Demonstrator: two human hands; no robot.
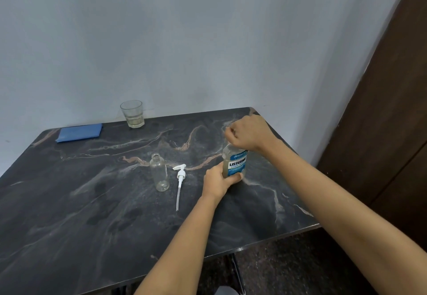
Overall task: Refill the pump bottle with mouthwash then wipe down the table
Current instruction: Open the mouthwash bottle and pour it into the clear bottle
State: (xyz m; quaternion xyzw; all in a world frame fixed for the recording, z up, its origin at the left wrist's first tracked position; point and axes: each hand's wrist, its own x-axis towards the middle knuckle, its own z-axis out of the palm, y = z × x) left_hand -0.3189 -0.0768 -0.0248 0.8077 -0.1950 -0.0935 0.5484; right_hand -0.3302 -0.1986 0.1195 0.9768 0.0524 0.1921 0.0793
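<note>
Gripping the mouthwash bottle (235, 163) low with my left hand (218, 182), my right hand (248, 133) clenched over its top, I see the pump bottle (159, 172) empty, the glass (132, 113) part-filled.

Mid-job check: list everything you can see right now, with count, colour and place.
mouthwash bottle: one, clear with blue label, upright, right part of table
pump bottle: one, clear, looks empty, uncapped, upright mid-table
pump head: one, white, lying right of pump bottle
glass: one, clear, a little pale liquid, far edge
cloth: one, blue, folded, far left corner
table: one, dark marbled
door: one, brown, far right
left hand: grips mouthwash bottle's lower body
right hand: curled over its top
</note>
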